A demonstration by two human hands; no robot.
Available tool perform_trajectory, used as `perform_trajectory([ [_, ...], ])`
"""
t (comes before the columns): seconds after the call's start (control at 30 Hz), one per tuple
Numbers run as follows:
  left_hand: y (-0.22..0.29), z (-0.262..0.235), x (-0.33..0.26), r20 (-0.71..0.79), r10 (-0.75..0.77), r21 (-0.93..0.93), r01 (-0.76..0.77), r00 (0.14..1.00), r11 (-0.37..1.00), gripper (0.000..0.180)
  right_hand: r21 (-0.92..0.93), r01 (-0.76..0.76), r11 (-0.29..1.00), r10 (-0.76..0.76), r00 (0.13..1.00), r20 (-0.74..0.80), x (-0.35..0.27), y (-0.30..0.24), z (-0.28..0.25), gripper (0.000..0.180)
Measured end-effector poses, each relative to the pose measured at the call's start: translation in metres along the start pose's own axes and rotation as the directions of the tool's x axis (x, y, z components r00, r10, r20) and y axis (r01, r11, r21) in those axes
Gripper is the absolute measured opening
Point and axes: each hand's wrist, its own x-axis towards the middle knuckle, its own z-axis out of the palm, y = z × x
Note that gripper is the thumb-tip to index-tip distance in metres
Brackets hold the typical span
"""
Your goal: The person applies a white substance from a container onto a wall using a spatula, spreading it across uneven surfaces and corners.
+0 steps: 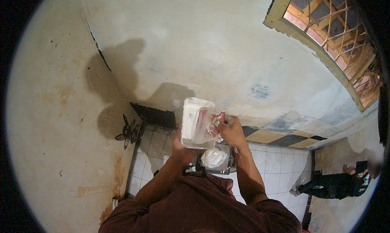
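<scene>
A white packet (196, 122) wrapped in clear plastic is held up in front of the pale wall. My left hand (181, 148) grips it from below. My right hand (232, 131) pinches a crumpled red-and-white piece of wrapper (215, 125) at the packet's right edge. Under both hands, on the tiled surface, a dark pan or tray (222, 168) holds a white lump in a plastic bag (214, 157).
A white tiled counter (280, 172) with a black and tan tile border (284, 138) runs under the wall. A yellow-framed window (337, 33) with a grille is at upper right. Another person in dark clothes (337, 185) is at far right. A black flower decoration (128, 131) hangs at left.
</scene>
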Motion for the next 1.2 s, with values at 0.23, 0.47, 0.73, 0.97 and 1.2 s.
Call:
perform_trajectory([
  [0.23, 0.012, 0.004, 0.000, 0.153, -0.098, -0.419, 0.154, 0.983, 0.895, 0.048, 0.114, 0.052, 0.992, -0.055, 0.998, 0.020, 0.007, -0.007, 0.020, 0.018],
  [0.47, 0.013, -0.013, 0.001, -0.018, -0.244, -0.286, 0.229, 0.970, 0.930, 0.059, 0.068, 0.073, 0.995, -0.077, 0.995, 0.056, 0.019, -0.007, 0.038, 0.018],
  [0.73, 0.025, -0.032, 0.005, 0.061, -0.257, -0.404, 0.260, 0.964, 0.877, 0.059, 0.043, 0.251, 0.967, -0.251, 0.968, -0.002, 0.011, -0.020, 0.059, 0.019],
  [0.97, 0.040, -0.027, 0.007, 0.022, -0.283, -0.337, 0.273, 0.959, 0.901, 0.064, 0.214, 0.125, 0.969, -0.106, 0.989, -0.098, -0.006, -0.028, 0.056, 0.019],
  [1.2, 0.051, -0.024, 0.001, -0.049, -0.297, -0.222, 0.280, 0.954, 0.934, 0.066, 0.347, 0.226, 0.910, -0.138, 0.955, -0.261, -0.018, -0.029, 0.041, 0.017],
])
